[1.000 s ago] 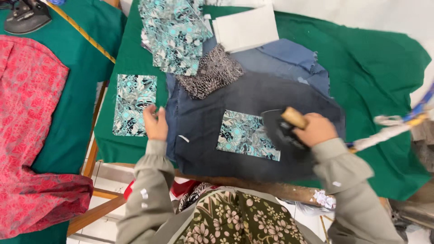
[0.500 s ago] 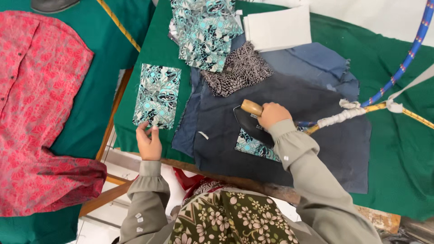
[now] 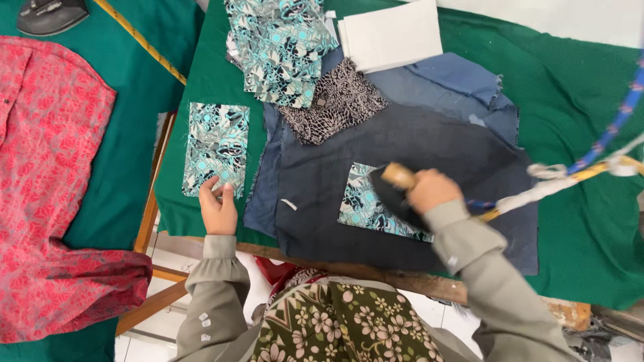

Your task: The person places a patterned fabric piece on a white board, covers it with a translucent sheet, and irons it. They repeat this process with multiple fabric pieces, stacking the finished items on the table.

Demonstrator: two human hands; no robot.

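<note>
My right hand (image 3: pixel 433 190) grips the iron (image 3: pixel 396 194) on a teal patterned patch (image 3: pixel 365 206), which lies on dark cloth (image 3: pixel 429 161). I think this patch is partly pressed. My left hand (image 3: pixel 218 209), fingers loose, touches a second patch (image 3: pixel 218 146), which looks not ironed yet.

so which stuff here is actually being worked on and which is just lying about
In use: iron in right hand; teal patterned piece under it; dark cloth; second teal piece at left hand.
Lying about: red garment; white fabric stack; spare iron.

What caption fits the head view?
Right hand presses an iron on a patterned patch; left hand touches another patch.
</note>
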